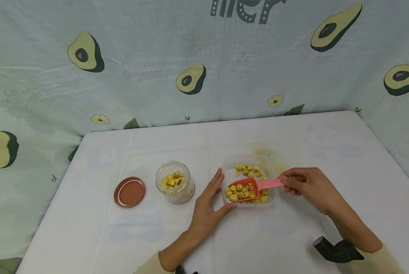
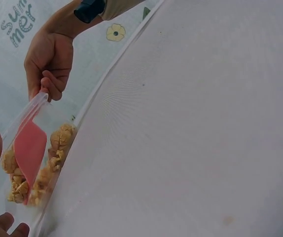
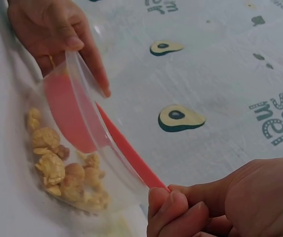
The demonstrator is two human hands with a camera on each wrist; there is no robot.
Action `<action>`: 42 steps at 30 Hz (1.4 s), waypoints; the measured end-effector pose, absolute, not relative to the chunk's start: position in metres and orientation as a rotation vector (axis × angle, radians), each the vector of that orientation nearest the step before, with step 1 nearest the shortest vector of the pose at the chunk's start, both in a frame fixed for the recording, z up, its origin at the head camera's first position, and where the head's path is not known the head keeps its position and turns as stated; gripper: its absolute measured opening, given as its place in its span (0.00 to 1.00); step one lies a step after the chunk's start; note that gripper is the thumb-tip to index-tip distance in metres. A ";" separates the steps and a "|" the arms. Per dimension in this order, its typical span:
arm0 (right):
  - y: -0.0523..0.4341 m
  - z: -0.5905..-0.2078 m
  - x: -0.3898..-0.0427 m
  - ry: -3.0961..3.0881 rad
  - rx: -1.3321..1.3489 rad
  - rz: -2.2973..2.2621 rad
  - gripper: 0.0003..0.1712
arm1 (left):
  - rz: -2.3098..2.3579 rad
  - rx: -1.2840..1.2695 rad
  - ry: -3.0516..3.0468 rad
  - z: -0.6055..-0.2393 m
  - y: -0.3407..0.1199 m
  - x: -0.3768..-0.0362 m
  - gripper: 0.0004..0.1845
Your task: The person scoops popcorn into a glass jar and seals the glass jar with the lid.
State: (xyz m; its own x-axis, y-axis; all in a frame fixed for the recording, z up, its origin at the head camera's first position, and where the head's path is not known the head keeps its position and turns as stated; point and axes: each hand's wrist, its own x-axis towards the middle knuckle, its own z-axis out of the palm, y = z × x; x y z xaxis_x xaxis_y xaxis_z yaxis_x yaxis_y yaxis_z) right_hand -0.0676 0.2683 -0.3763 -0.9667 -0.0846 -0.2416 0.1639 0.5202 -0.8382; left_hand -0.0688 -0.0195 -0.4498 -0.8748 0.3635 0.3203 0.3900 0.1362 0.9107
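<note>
My right hand (image 1: pixel 305 186) pinches the handle of a pink scoop (image 1: pixel 271 183), seen closer in the right wrist view. The scoop's bowl is heaped with yellow popcorn (image 1: pixel 239 191) and sits inside a clear plastic container (image 1: pixel 229 167). More popcorn (image 3: pixel 67 170) lies on the container's bottom around the scoop. My left hand (image 1: pixel 206 215) rests against the container's left side, thumb at the front rim and fingers stretched along the wall. In the left wrist view only part of this hand shows at the edge, beside the pink scoop (image 2: pixel 30 150).
Left of the container stands an open glass jar (image 1: pixel 189 187) with popcorn in it. A brown lid (image 1: pixel 130 192) lies further left on the white-covered table (image 1: pixel 88 213). Behind the table hangs a cloth (image 1: pixel 139 76) printed with avocados.
</note>
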 end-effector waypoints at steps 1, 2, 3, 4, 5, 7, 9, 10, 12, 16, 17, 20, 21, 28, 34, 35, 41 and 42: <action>0.268 -0.376 -0.068 2.507 0.074 -1.427 0.20 | -1.896 -0.779 -2.349 -0.450 -0.020 -0.069 0.43; 0.268 -0.376 -0.069 2.500 0.082 -1.433 0.20 | -1.894 -0.781 -2.345 -0.450 -0.020 -0.069 0.43; 0.269 -0.376 -0.070 2.490 0.090 -1.441 0.20 | -1.895 -0.781 -2.341 -0.451 -0.020 -0.070 0.43; 0.269 -0.376 -0.070 2.475 0.097 -1.452 0.20 | -1.895 -0.782 -2.336 -0.451 -0.020 -0.070 0.43; 0.269 -0.376 -0.071 2.465 0.099 -1.456 0.20 | -1.896 -0.783 -2.332 -0.451 -0.020 -0.070 0.43; 0.270 -0.376 -0.072 2.440 0.111 -1.475 0.21 | -1.897 -0.783 -2.327 -0.451 -0.020 -0.071 0.43; 0.271 -0.377 -0.072 2.405 0.131 -1.507 0.21 | -1.897 -0.791 -2.322 -0.452 -0.020 -0.071 0.43; 0.271 -0.377 -0.071 2.385 0.142 -1.526 0.22 | -1.895 -0.794 -2.322 -0.452 -0.020 -0.071 0.44; 0.270 -0.378 -0.070 2.346 0.164 -1.563 0.22 | -1.891 -0.799 -2.327 -0.453 -0.020 -0.071 0.44; 0.269 -0.378 -0.069 2.329 0.188 -1.587 0.23 | -1.888 -0.806 -2.337 -0.454 -0.021 -0.070 0.45; 0.269 -0.378 -0.069 2.325 0.194 -1.594 0.23 | -1.886 -0.808 -2.338 -0.454 -0.021 -0.070 0.45; 0.269 -0.379 -0.070 2.303 0.202 -1.616 0.24 | -1.881 -0.807 -2.336 -0.453 -0.021 -0.069 0.45; 0.269 -0.379 -0.070 2.296 0.201 -1.622 0.24 | -1.880 -0.807 -2.335 -0.452 -0.021 -0.069 0.45; 0.270 -0.379 -0.071 2.253 0.214 -1.656 0.24 | -1.881 -0.809 -2.336 -0.451 -0.021 -0.070 0.44; 0.273 -0.380 -0.071 2.223 0.211 -1.679 0.25 | -1.864 -0.819 -2.333 -0.450 -0.020 -0.071 0.44; 0.274 -0.381 -0.071 2.219 0.211 -1.681 0.26 | -1.859 -0.824 -2.330 -0.451 -0.020 -0.071 0.44; 0.279 -0.384 -0.073 2.171 0.190 -1.725 0.26 | -1.810 -0.863 -2.297 -0.453 -0.022 -0.071 0.44; 0.280 -0.384 -0.073 2.163 0.183 -1.732 0.26 | -1.811 -0.860 -2.296 -0.454 -0.022 -0.070 0.44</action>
State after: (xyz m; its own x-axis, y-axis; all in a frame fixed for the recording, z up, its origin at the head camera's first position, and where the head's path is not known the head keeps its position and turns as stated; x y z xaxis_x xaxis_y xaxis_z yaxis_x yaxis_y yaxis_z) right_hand -0.0730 0.2802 -0.3843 -0.9259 -0.1234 -0.3570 0.3214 0.2393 -0.9162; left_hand -0.0703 -0.0220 -0.4539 -0.8367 0.3690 0.4048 0.4796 0.1366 0.8668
